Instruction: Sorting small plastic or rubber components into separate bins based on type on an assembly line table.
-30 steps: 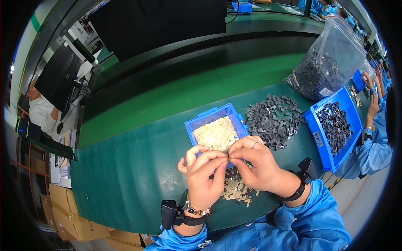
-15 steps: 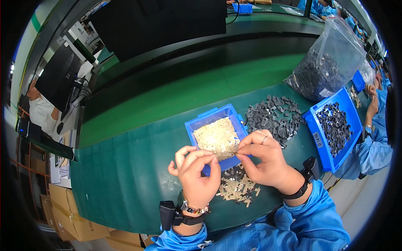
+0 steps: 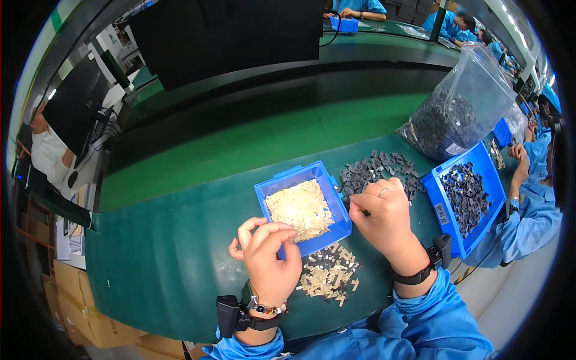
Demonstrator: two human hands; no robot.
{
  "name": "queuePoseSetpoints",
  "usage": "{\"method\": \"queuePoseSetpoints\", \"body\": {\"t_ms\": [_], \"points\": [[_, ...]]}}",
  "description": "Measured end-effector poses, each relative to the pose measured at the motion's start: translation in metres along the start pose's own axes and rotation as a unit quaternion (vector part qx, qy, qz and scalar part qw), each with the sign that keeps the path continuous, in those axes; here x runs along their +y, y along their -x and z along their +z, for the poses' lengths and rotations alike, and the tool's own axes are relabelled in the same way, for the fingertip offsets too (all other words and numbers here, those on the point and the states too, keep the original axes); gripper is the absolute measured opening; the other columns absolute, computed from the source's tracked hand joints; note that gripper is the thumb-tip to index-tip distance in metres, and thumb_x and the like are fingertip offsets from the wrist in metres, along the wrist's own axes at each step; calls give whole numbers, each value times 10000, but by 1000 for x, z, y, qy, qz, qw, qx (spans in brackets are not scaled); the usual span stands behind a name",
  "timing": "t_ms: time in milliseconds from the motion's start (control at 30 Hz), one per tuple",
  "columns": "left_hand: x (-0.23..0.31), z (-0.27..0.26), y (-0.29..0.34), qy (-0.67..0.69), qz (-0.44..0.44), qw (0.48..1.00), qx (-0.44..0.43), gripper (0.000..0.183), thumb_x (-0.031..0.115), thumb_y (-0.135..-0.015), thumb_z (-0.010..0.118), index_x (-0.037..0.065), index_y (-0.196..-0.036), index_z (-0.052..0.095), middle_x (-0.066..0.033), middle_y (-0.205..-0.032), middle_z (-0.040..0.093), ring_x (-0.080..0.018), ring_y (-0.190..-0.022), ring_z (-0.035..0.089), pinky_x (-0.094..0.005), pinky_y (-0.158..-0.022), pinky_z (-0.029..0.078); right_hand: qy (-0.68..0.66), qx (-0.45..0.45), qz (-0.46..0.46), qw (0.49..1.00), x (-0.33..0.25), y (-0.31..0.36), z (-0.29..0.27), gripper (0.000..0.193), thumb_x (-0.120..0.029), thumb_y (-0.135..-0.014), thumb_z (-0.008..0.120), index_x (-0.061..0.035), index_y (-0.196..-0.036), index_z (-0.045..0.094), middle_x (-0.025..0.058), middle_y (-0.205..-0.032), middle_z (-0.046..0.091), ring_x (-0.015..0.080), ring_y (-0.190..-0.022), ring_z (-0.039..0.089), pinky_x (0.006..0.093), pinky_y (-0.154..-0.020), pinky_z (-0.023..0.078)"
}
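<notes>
My left hand is at the near left corner of a small blue box, thumb and forefinger pinched together. Whatever lies between those fingertips is too small to make out. Pale cream flat pieces fill the box. My right hand is to the right of the box, over the near edge of a loose pile of black pieces. Its fingers are pressed together, and their tips are partly hidden. Just in front of the box, a mixed heap of small pale and black pieces lies on the green mat.
A larger blue bin of black parts stands at the right, with a clear plastic bag of dark parts behind it. A co-worker's blue sleeve is beyond the bin. A dark panel hangs over the far side.
My hands have come apart from their meeting point over the box's near edge. The right one has moved to the black pile; the left stays by the box. The whole view has shifted slightly.
</notes>
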State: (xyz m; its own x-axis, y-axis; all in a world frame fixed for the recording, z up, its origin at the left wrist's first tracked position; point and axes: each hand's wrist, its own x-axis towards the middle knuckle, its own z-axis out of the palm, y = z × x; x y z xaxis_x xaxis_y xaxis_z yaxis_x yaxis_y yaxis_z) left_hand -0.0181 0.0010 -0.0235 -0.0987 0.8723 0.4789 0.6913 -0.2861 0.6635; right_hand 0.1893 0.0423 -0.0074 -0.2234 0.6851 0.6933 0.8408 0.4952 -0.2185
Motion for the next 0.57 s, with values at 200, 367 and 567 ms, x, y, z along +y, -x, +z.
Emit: {"method": "queuePoseSetpoints", "body": {"t_ms": [200, 367, 567], "points": [[1, -1, 0, 4, 0, 1000, -3, 179, 27, -662, 638, 168, -758, 693, 73, -913, 681, -246, -1110, 527, -496, -959, 203, 5, -25, -33, 999, 1, -7, 1, 89, -40, -640, 721, -93, -686, 668, 11, -644, 551, 219, -670, 547, 366, -677, 402], [3, -3, 0, -6, 2, 1000, -10, 177, -1, -681, 635, 141, -776, 685, 40, -911, 690, -254, -1098, 539, -405, -976, 235, 9, -53, -45, 998, 1, -9, 0, 87, -41, -646, 721, -93, -697, 673, 13, -662, 564, 219, -687, 555, 366, -686, 402], [3, -3, 0, -7, -5, 1000, -18, 187, 1, -685, 633, 144, -787, 697, 44, -920, 691, -248, -1118, 529, -423, -981, 234, 26, -90, -58, 994, 1, -9, -4, 58, -65, -668, 717, -95, -708, 687, 11, -670, 565, 209, -702, 555, 363, -697, 398]]}}
